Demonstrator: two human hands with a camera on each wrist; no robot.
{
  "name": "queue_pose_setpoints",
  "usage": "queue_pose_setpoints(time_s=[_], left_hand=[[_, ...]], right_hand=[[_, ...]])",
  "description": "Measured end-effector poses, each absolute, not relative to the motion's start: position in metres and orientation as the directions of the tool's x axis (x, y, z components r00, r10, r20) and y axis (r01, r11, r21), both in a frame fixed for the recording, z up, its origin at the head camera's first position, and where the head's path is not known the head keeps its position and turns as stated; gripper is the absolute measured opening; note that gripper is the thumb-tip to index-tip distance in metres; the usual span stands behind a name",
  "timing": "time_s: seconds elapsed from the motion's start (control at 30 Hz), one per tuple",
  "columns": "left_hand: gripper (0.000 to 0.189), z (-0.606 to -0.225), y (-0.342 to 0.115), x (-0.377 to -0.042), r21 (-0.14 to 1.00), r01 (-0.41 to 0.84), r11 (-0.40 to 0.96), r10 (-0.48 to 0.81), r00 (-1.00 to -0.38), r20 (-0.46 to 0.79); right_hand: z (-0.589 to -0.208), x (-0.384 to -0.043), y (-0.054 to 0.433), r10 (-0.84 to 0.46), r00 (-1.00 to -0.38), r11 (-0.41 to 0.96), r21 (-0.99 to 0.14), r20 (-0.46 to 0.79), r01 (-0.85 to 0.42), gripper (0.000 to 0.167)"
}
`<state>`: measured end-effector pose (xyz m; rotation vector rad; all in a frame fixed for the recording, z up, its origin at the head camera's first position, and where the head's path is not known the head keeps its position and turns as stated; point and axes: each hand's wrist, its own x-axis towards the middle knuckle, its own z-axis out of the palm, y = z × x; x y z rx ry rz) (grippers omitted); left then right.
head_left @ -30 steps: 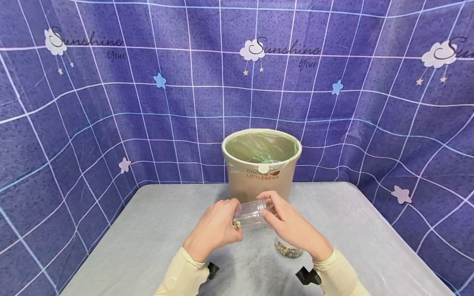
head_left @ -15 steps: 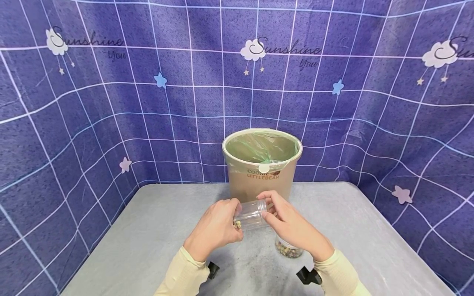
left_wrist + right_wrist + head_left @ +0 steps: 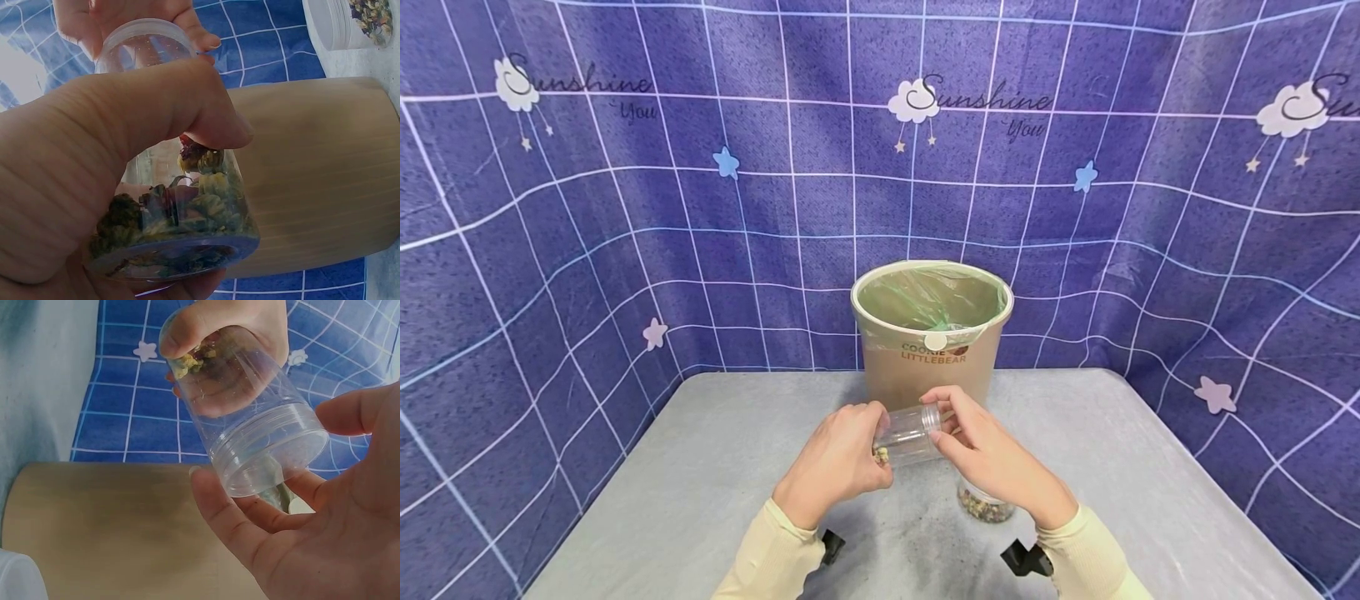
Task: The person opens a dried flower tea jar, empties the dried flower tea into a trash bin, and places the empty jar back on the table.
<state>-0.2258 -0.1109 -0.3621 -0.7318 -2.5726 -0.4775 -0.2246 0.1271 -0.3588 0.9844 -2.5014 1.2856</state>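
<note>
A clear plastic jar (image 3: 910, 435) is held tilted on its side above the table, between both hands. Dried flower buds (image 3: 187, 212) lie in its base end. My left hand (image 3: 835, 458) grips that base end, the thumb across the side. Around the ribbed mouth end curve the thumb and fingers of my right hand (image 3: 985, 454), touching the rim; the palm stays apart from it. Whether a clear lid covers the mouth I cannot tell. A second clear jar (image 3: 985, 506) with dried flowers stands on the table below my right hand, partly hidden by it.
Behind the hands stands a beige bin (image 3: 928, 371) with a green liner bag (image 3: 925, 304). The grey table (image 3: 730, 450) is backed by a blue checked curtain (image 3: 760, 208). In the right wrist view, a whitish rounded object (image 3: 20, 578) shows at the lower left.
</note>
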Motion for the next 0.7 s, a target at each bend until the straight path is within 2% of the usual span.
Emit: queue_pose_setpoints(time_s=[0.7], left_hand=[[0.042, -0.3626, -0.1101, -0.2264, 0.212, 0.559, 0.802, 0.410, -0.772, 0.486]], right_hand=[[-0.3585, -0.2257, 0.1281, -0.514, -0.733, 0.357, -0.666, 0.445, -0.655, 0.048]])
